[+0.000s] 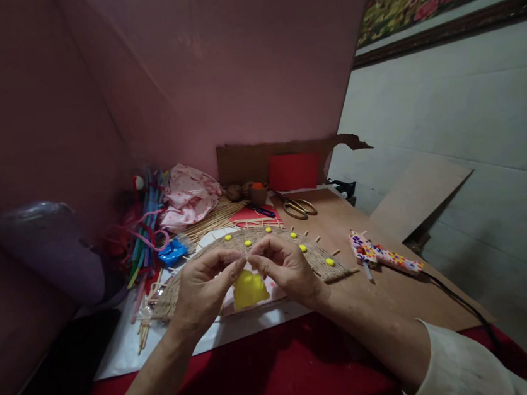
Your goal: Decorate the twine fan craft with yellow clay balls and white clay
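My left hand (207,286) and my right hand (287,269) meet over the table, thumbs and fingers pinched on the top edge of a small clear plastic bag. Yellow stuff, like soft clay, fills the lower part of the bag (249,289). Behind and beneath my hands lies a half-round woven twine piece (280,240) with wooden sticks poking out along its curved edge. Several yellow dots (302,248) sit on its surface. The middle of the weave is partly hidden by my hands.
A flowered glue gun (384,255) with a black cord lies at right on brown board. Gold-handled scissors (299,207), a blue cutter (261,210), red card (293,171) and thin sticks (209,219) are behind. Pipe cleaners (147,236) and a blue packet (173,252) stand left.
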`<state>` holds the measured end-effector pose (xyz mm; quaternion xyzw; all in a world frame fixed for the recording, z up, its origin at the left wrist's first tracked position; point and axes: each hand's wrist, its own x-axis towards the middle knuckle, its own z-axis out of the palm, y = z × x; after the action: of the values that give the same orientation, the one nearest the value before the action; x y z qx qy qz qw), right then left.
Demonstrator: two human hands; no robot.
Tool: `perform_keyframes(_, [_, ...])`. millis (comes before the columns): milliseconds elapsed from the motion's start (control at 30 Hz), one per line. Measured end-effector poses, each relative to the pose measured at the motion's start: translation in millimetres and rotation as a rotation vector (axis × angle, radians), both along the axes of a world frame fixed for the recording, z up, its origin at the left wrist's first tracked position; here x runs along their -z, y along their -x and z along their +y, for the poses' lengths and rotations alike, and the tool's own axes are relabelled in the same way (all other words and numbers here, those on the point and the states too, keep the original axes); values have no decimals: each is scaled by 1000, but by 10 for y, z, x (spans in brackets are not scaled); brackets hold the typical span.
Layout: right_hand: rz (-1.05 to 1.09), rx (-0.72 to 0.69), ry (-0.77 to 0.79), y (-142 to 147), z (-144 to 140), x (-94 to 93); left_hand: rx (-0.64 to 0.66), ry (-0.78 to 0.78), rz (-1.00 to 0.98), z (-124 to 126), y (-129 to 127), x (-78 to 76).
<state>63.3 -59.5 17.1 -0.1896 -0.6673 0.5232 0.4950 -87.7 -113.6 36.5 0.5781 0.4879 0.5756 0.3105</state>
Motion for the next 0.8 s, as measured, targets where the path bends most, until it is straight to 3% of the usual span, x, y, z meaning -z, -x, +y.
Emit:
perform_keyframes(467, [-10,-9,-67,-29,-8,-8,-37,5,-65,-9,-42,-30])
perform_keyframes(800, [-34,-30,-30,-49,6,-25,-14,-2,-95,-1,-24,-7])
